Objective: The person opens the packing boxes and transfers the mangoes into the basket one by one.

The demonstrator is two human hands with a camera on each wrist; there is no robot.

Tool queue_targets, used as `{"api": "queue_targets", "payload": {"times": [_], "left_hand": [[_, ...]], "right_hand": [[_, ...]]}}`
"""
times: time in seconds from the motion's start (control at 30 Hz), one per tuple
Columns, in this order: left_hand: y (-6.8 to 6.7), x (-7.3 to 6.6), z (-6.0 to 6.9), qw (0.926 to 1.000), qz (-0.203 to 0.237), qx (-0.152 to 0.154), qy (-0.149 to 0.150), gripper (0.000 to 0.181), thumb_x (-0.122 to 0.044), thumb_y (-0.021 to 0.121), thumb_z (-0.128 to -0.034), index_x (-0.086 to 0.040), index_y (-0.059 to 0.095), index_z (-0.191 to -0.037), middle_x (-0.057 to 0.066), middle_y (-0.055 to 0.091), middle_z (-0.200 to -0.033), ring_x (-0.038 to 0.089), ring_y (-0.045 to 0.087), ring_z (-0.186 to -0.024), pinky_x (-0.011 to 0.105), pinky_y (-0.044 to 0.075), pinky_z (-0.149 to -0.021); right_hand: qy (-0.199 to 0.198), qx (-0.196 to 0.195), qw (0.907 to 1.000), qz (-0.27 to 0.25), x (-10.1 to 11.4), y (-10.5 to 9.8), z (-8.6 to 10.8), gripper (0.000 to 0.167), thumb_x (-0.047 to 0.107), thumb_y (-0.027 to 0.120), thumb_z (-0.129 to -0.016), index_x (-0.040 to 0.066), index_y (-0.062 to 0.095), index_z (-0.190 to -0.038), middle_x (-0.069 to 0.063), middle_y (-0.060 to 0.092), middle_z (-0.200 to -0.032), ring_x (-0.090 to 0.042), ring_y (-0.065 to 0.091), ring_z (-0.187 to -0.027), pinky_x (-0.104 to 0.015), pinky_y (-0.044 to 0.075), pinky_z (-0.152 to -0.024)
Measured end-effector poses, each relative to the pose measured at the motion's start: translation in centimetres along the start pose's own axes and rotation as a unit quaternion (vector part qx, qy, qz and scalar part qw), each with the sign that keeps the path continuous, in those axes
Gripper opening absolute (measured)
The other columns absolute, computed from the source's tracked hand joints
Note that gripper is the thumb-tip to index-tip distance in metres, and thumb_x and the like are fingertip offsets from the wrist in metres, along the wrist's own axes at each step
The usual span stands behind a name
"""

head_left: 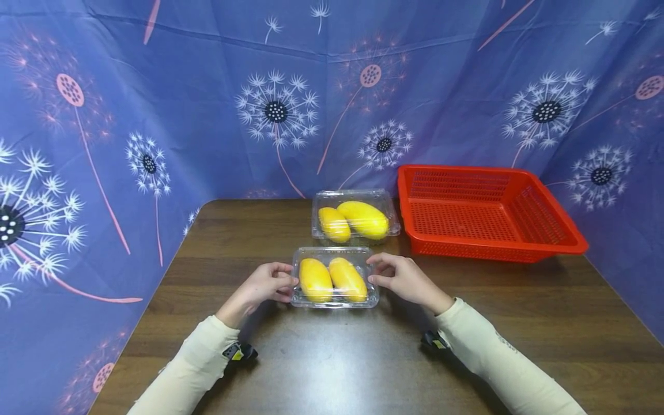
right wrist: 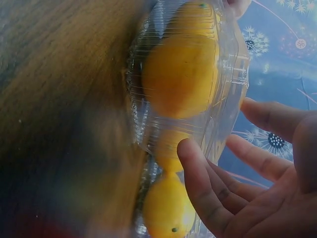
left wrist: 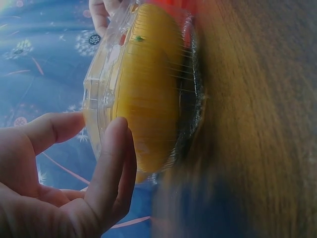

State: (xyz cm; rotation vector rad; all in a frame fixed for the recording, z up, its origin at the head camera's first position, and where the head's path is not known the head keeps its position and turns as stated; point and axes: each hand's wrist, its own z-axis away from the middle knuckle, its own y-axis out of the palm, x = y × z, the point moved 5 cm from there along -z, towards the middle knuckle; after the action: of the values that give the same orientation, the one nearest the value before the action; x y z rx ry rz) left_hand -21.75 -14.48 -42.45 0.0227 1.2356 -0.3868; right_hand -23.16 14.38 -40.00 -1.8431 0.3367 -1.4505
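Note:
A clear lidded plastic container (head_left: 335, 304) with two yellow mangoes (head_left: 316, 280) lies on the wooden table. My left hand (head_left: 267, 283) holds its left end; in the left wrist view the thumb is at the lid's edge and the fingers (left wrist: 115, 144) rest against the side wall. At the right end my right hand (head_left: 410, 282) holds it likewise, its fingers (right wrist: 190, 158) fairly straight on the side in the right wrist view. The lid looks closed. Behind it stands a second clear container (head_left: 391, 222) with two mangoes (head_left: 365, 219).
A red perforated plastic basket (head_left: 498, 245) stands at the back right, beside the rear container. The brown wooden table (head_left: 233, 230) meets a blue dandelion-print cloth (head_left: 207, 115) at its back and sides.

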Motion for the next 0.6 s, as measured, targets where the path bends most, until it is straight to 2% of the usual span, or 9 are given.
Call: {"api": "queue_targets", "payload": {"times": [0.33,0.5,0.6], "left_hand": [[-0.04,0.03,0.39,1.0,-0.004,0.005,-0.002,0.049,-0.009,0.064,-0.0905,0.014,0.044,-0.13,0.014,0.064,-0.097,0.014,0.063,-0.073,0.032,0.061,-0.068],[0.03,0.46,0.48,0.9999,-0.002,0.011,-0.012,0.043,-0.01,0.063,-0.0921,0.014,0.048,-0.125,0.011,0.065,-0.088,0.013,0.064,-0.064,0.028,0.06,-0.062],[0.07,0.85,0.59,0.9997,-0.008,0.015,-0.02,0.038,-0.014,0.062,-0.0935,0.013,0.054,-0.118,0.009,0.064,-0.082,0.012,0.063,-0.059,0.026,0.059,-0.057]], "right_hand": [[-0.019,-0.004,0.9997,0.013,0.1,0.1,0.38,0.037,0.018,0.075,-0.084,0.008,0.066,-0.119,-0.01,0.072,-0.099,-0.016,0.067,-0.082,-0.035,0.056,-0.075],[-0.042,-0.022,0.9985,0.027,0.38,-0.03,0.65,0.035,0.016,0.075,-0.084,0.005,0.067,-0.116,-0.012,0.071,-0.103,-0.02,0.067,-0.083,-0.04,0.057,-0.076],[-0.047,-0.032,0.9976,0.038,0.59,-0.06,0.92,0.033,0.015,0.077,-0.082,0.004,0.068,-0.112,-0.012,0.07,-0.104,-0.021,0.066,-0.083,-0.038,0.057,-0.075]]}}
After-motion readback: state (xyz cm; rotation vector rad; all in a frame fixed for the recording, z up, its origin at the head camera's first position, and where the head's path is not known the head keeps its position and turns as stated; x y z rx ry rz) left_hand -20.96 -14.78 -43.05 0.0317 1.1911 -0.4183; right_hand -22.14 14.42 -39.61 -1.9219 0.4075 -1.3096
